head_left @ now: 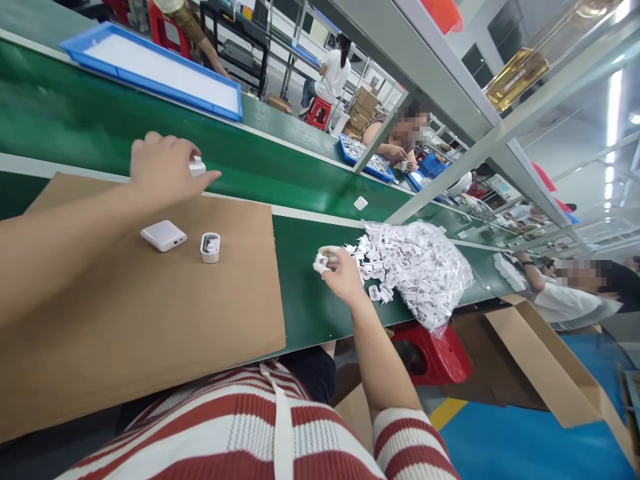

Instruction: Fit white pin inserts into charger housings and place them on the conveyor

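Note:
My left hand (167,163) is over the far edge of the brown cardboard sheet, beside the green belt, with a small white piece (197,167) between thumb and fingers. Below it on the cardboard (200,307) lie a white square case (164,235) and an upright white oval housing (211,247) with metal parts inside. My right hand (341,270) holds a small white plastic part (321,263) above the green table, just left of a heap of similar parts (375,267). The heap spills from a clear plastic bag (430,267).
A green conveyor belt (285,173) runs past the cardboard, carrying a white square piece (361,203). Beyond it sits a blue tray (165,70). A metal post (415,193) rises behind the bag. Co-workers sit across and to the right; a red stool (435,357) stands below.

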The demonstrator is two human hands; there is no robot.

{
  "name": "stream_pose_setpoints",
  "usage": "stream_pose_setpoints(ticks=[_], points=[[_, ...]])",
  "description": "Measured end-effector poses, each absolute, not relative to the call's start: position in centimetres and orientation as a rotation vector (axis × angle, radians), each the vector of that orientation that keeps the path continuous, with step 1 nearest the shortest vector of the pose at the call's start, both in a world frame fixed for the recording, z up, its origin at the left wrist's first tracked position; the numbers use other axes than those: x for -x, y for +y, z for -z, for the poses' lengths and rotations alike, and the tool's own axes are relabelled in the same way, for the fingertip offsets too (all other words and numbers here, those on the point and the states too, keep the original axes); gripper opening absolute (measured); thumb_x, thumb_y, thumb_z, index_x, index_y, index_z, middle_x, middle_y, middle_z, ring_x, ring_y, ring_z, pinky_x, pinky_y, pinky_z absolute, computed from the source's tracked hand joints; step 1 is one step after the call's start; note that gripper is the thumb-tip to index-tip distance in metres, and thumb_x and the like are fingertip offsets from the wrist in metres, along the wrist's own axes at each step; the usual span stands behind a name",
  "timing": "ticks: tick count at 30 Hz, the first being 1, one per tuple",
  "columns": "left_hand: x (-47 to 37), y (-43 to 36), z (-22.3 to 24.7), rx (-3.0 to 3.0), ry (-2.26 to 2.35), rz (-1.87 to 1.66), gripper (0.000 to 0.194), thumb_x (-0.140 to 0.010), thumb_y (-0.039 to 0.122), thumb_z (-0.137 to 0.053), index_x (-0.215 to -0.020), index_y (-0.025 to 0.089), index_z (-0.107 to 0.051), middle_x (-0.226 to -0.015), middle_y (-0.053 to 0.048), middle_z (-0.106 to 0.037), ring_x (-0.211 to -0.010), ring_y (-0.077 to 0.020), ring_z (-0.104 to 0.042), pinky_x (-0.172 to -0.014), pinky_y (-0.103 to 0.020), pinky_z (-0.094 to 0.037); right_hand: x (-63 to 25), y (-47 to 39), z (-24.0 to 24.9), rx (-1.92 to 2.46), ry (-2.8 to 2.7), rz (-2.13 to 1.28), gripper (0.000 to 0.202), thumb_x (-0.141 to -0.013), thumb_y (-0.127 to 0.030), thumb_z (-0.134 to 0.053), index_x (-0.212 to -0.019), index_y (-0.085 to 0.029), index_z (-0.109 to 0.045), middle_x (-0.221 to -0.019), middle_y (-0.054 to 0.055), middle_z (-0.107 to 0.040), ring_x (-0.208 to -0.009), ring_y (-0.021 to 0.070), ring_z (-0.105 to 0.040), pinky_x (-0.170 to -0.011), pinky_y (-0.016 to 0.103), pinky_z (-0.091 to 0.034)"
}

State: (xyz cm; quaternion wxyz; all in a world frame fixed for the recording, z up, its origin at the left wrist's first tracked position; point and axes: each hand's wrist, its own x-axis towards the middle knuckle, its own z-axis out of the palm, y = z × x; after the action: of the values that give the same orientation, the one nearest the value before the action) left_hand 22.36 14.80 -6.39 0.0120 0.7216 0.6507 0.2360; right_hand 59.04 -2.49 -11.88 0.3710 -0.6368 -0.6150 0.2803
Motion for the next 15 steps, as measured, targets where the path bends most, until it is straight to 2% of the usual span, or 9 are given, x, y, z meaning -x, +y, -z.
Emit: stream_pose_setpoints(ticks=[1,2,3,4,6,8,10,13,15], points=[[-23.0,12.6,5.8,-2.214,2.023,-0.635,0.123,-0.076,0.106,-0.02,-0.126,0.007,-0.074,-0.112,-0.007,-0.075,-0.125,-0.0307,-0.061,-0.093,-0.044,-0.043,-58.3,-1.7,11.8,1.511,-1.476,-0.888,0.05,-0.08,-0.029,-0.078,-0.128,-0.02,-0.071,-0.119,0.01,-0.074,-0.104,0.0229,-0.073,-0.087,0.036,-0.061],[-23.5,10.3,5.3,-2.153,2.053,-0.491,0.114,-0.075,0.106,-0.026,-0.11,0.012,-0.078,-0.094,-0.007,-0.074,-0.111,-0.0324,-0.067,-0.088,-0.044,-0.047,-57.6,-0.8,11.7,1.405,-1.395,-1.048,0.054,-0.075,-0.032,-0.083,-0.127,-0.022,-0.071,-0.114,0.008,-0.075,-0.1,0.0219,-0.073,-0.082,0.034,-0.061],[-24.0,8.2,5.1,-2.106,2.033,-0.238,0.103,-0.072,0.107,-0.037,-0.099,0.016,-0.078,-0.085,-0.009,-0.073,-0.103,-0.0351,-0.069,-0.086,-0.045,-0.05,-56.7,0.2,11.5,1.314,-1.337,-1.187,0.055,-0.072,-0.034,-0.086,-0.124,-0.022,-0.073,-0.108,0.006,-0.076,-0.097,0.0208,-0.073,-0.08,0.033,-0.06],[-24.3,6.4,5.2,-2.081,2.007,-0.066,0.095,-0.07,0.106,-0.048,-0.091,0.018,-0.075,-0.081,-0.011,-0.071,-0.096,-0.0374,-0.07,-0.084,-0.047,-0.051,-55.9,1.1,11.4,1.241,-1.296,-1.295,0.052,-0.07,-0.036,-0.089,-0.118,-0.022,-0.075,-0.103,0.004,-0.076,-0.094,0.0195,-0.072,-0.081,0.032,-0.059],[-24.7,3.4,6.1,-2.129,1.942,0.048,0.08,-0.072,0.097,-0.061,-0.092,0.02,-0.072,-0.088,-0.014,-0.073,-0.094,-0.0406,-0.069,-0.082,-0.048,-0.052,-54.3,2.8,11.4,1.158,-1.23,-1.415,0.041,-0.068,-0.037,-0.091,-0.103,-0.021,-0.076,-0.095,0.002,-0.077,-0.089,0.0165,-0.071,-0.086,0.032,-0.058],[-24.8,1.7,7.5,-2.256,1.836,-0.09,0.064,-0.087,0.083,-0.058,-0.101,0.022,-0.071,-0.101,-0.014,-0.075,-0.096,-0.0384,-0.069,-0.079,-0.044,-0.051,-52.8,3.9,11.8,1.123,-1.165,-1.473,0.035,-0.068,-0.036,-0.093,-0.094,-0.021,-0.073,-0.092,0.001,-0.077,-0.087,0.0153,-0.072,-0.09,0.032,-0.058],[-24.8,0.9,9.0,-2.334,1.653,-0.27,0.053,-0.097,0.071,-0.05,-0.108,0.024,-0.074,-0.112,-0.011,-0.076,-0.099,-0.034,-0.069,-0.078,-0.04,-0.05,-51.6,4.5,12.5,1.089,-1.103,-1.548,0.036,-0.069,-0.035,-0.093,-0.095,-0.022,-0.072,-0.094,0.001,-0.078,-0.09,0.0165,-0.074,-0.09,0.033,-0.06],[-24.9,0.6,10.7,-2.308,1.487,-0.496,0.053,-0.098,0.069,-0.052,-0.117,0.027,-0.078,-0.121,-0.009,-0.077,-0.103,-0.0323,-0.07,-0.081,-0.039,-0.051,-50.5,4.6,13.8,1.062,-1.039,-1.641,0.041,-0.069,-0.036,-0.095,-0.101,-0.021,-0.074,-0.101,0.004,-0.081,-0.096,0.0191,-0.076,-0.087,0.033,-0.062],[-25.0,0.5,11.5,-2.294,1.475,-0.606,0.052,-0.096,0.066,-0.057,-0.122,0.027,-0.078,-0.121,-0.01,-0.077,-0.106,-0.0337,-0.07,-0.083,-0.04,-0.052,-50.3,4.4,14.4,1.067,-1.038,-1.653,0.044,-0.067,-0.037,-0.097,-0.102,-0.02,-0.076,-0.103,0.005,-0.082,-0.1,0.02,-0.078,-0.092,0.033,-0.062]])
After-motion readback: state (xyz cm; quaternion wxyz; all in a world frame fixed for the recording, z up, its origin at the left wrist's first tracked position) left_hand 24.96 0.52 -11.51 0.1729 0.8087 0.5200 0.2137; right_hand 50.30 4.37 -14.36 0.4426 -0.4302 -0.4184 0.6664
